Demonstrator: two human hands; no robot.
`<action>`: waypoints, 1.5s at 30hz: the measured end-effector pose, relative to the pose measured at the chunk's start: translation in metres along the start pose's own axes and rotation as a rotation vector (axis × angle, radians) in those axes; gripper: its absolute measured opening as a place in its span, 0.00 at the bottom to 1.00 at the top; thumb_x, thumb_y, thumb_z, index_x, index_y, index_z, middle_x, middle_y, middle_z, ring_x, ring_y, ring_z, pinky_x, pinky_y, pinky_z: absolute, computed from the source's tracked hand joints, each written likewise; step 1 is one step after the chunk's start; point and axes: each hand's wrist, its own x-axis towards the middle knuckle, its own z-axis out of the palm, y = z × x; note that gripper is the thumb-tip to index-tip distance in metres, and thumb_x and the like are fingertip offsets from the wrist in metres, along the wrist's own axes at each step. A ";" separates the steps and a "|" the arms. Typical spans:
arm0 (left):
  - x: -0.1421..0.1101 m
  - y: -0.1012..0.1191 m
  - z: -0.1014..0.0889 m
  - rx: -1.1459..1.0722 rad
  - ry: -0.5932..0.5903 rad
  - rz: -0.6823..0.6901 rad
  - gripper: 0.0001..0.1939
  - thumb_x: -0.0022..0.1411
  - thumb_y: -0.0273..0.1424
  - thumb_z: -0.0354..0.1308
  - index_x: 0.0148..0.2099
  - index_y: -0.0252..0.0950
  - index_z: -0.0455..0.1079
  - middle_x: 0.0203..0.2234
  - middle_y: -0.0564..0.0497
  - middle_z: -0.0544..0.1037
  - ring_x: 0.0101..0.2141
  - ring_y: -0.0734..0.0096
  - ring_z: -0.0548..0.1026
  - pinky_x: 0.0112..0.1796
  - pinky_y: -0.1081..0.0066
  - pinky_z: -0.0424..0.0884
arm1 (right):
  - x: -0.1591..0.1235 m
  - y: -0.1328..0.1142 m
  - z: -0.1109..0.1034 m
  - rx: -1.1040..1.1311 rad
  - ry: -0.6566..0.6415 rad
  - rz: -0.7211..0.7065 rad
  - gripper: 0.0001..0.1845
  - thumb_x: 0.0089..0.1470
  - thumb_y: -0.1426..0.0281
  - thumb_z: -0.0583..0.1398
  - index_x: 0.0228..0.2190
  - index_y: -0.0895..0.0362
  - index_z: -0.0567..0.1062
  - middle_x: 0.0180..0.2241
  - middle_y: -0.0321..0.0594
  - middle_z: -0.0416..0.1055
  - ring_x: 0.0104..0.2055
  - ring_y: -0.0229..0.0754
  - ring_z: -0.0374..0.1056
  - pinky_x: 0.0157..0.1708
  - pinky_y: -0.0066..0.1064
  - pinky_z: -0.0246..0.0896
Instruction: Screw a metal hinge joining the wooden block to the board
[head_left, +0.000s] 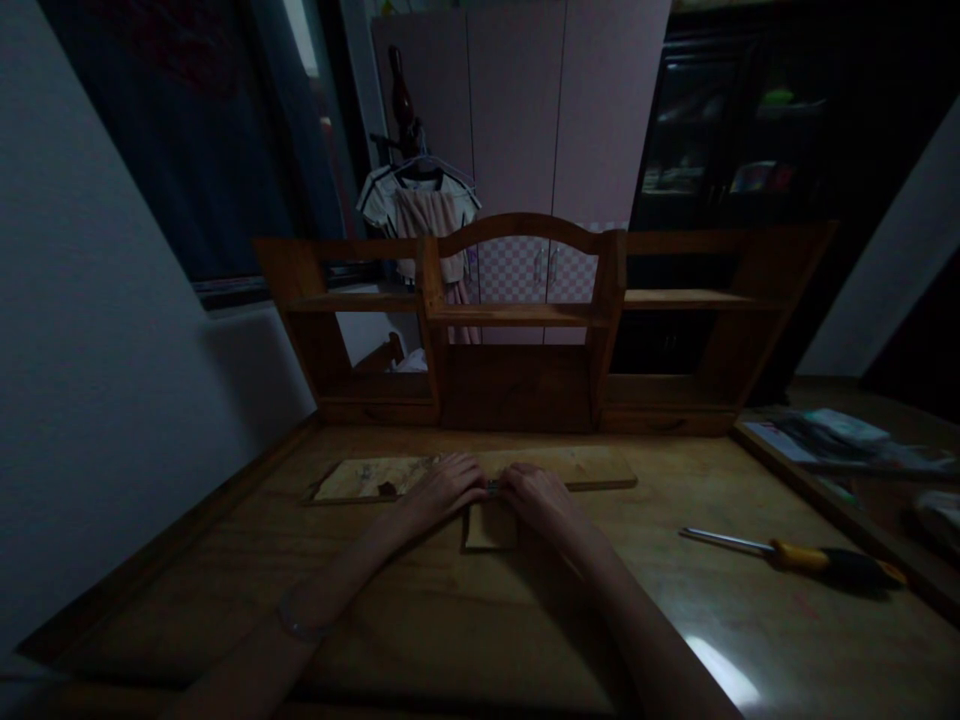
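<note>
Both hands meet over a long pale wooden board [592, 468] lying crosswise on the desk. My left hand [452, 482] has its fingers bent and closed at the board's front edge. Facing it, my right hand [536, 490] is closed in the same way, fingertips almost touching the left ones. A sliver of a small shiny piece [492, 487] shows between the fingertips; most of it is hidden, and its kind is unclear. Just below the hands, a small squarish wooden piece [491, 527] lies against the board's near side. Dark marks spot the board's left end.
A screwdriver [795, 556] with a yellow and black handle lies on the desk [420, 640] to the right. Behind the board stands a wooden shelf unit [517, 385]. White and dark items [847, 428] lie beyond the desk's right edge. The room is dim.
</note>
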 end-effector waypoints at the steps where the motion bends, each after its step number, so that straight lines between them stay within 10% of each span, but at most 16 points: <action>1: 0.000 0.000 -0.001 -0.029 -0.006 0.002 0.13 0.71 0.41 0.52 0.41 0.36 0.70 0.36 0.48 0.74 0.40 0.65 0.70 0.43 0.67 0.64 | 0.000 0.001 0.000 0.014 -0.001 0.002 0.08 0.63 0.70 0.57 0.40 0.57 0.76 0.40 0.42 0.76 0.42 0.42 0.72 0.40 0.28 0.57; 45: 0.000 -0.003 0.002 -0.288 -0.020 -0.115 0.06 0.67 0.34 0.57 0.41 0.38 0.72 0.37 0.50 0.72 0.41 0.66 0.71 0.44 0.67 0.66 | -0.004 -0.003 0.005 -0.061 -0.014 0.036 0.08 0.67 0.67 0.53 0.43 0.56 0.69 0.42 0.42 0.73 0.39 0.41 0.71 0.35 0.31 0.53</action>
